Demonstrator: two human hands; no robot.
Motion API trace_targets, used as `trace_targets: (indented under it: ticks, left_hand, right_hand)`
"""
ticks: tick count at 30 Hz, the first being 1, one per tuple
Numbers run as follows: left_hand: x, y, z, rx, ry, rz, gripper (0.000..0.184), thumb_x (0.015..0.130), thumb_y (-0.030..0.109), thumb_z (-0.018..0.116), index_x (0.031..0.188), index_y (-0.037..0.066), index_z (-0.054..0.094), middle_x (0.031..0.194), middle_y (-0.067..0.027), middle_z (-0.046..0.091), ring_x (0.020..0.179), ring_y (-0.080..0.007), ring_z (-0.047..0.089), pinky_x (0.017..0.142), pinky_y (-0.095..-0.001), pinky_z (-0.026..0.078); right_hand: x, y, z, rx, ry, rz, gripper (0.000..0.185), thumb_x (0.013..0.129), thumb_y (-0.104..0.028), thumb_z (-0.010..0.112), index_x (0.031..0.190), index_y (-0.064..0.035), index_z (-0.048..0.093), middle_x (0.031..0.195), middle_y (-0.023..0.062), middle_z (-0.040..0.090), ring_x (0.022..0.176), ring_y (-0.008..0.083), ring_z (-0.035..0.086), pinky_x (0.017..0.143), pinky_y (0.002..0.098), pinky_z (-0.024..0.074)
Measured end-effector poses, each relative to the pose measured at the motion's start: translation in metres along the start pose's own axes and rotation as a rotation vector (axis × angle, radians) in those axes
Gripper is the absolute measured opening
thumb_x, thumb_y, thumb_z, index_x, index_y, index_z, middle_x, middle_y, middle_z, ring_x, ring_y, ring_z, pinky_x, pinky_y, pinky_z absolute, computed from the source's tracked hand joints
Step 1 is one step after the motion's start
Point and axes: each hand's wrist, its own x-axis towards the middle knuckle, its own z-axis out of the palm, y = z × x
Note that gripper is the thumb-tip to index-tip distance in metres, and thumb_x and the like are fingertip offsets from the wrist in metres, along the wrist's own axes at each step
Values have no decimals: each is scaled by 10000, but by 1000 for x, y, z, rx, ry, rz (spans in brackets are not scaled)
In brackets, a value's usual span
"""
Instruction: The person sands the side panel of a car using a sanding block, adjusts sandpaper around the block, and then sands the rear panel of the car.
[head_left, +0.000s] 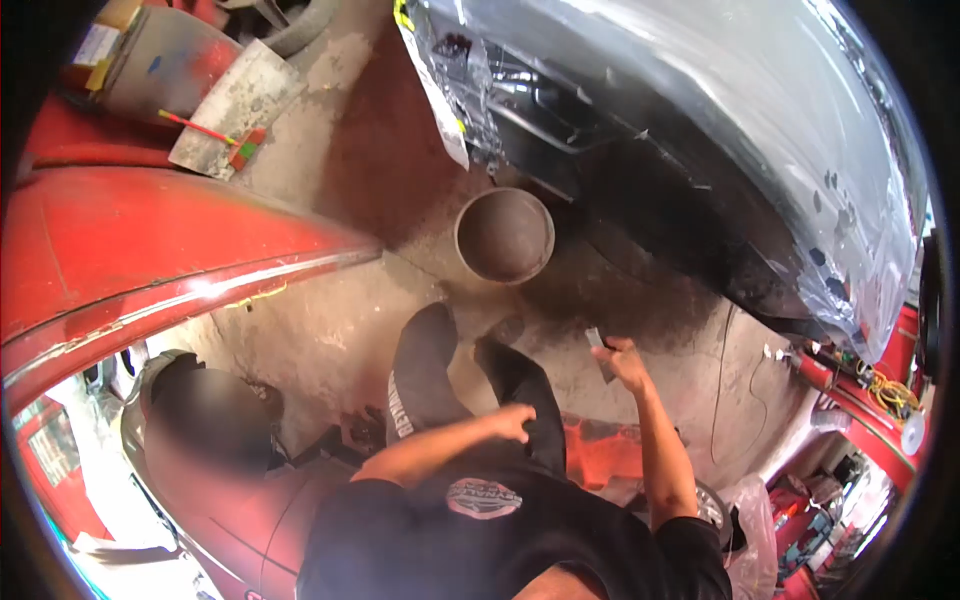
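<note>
My right hand is closed around a small flat grey tool, which sticks out past the fingers above the concrete floor. Over my dark-trousered thigh is my left hand, its fingers curled with no object visible in them. A round brown bucket stands on the floor ahead of my knees, apart from both hands. Beyond it, at the upper right, is a large grey car body with dark parts underneath and plastic film at its edges.
A red car panel reaches in from the left. At the upper left, a brush with a red handle lies on a grey board. A thin cable crosses the floor at right. A blurred dark shape is at lower left.
</note>
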Motion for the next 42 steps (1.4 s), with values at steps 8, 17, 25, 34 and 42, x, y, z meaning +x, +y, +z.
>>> trace_targets:
  ticks: [8, 17, 25, 34, 42]
  left_hand:
    - [-30, 47, -35, -476, -497, 180, 301, 938, 149, 720, 1199, 4, 757, 1047, -48, 759, 942, -158, 674, 841, -334, 541]
    - [93, -139, -242, 519, 733, -34, 420, 921, 185, 668, 1318, 55, 708, 1238, -195, 736, 1213, -428, 650, 1032, -517, 534]
    - [194, -233, -412, 751, 1058, -73, 799, 916, 173, 691, 1653, 178, 381, 1440, -276, 517, 1220, -492, 619, 989, -570, 548]
    - [214, -259, -433, 641, 1109, 29, 489, 988, 157, 586, 1471, 93, 540, 1290, -333, 637, 1113, -550, 667, 968, -597, 555]
    - [232, -298, -458, 713, 1126, 201, 497, 937, 138, 630, 1418, 30, 566, 1332, -383, 639, 1195, -558, 645, 1031, -575, 543]
  right_hand:
    - [48, -56, 40, 224, -156, -134, 535, 986, -378, 781, 1316, 40, 725, 1070, 130, 781, 977, 218, 711, 897, 371, 550]
    - [290, -4, 186, 294, -11, -85, 526, 985, -335, 732, 1387, 2, 700, 1262, 94, 762, 1160, 229, 700, 1023, 399, 524]
    - [432, 43, 239, -794, 165, -190, 419, 996, -297, 629, 1336, -82, 745, 1323, 233, 735, 1228, 436, 697, 1042, 558, 547]
    - [486, 48, 233, -876, -182, -219, 380, 912, -329, 730, 1166, -56, 806, 1080, 198, 797, 1072, 368, 753, 908, 491, 564]
    - [461, 33, 189, -122, 115, -517, 313, 958, -306, 757, 1055, -8, 761, 956, 246, 757, 890, 385, 736, 780, 503, 518]
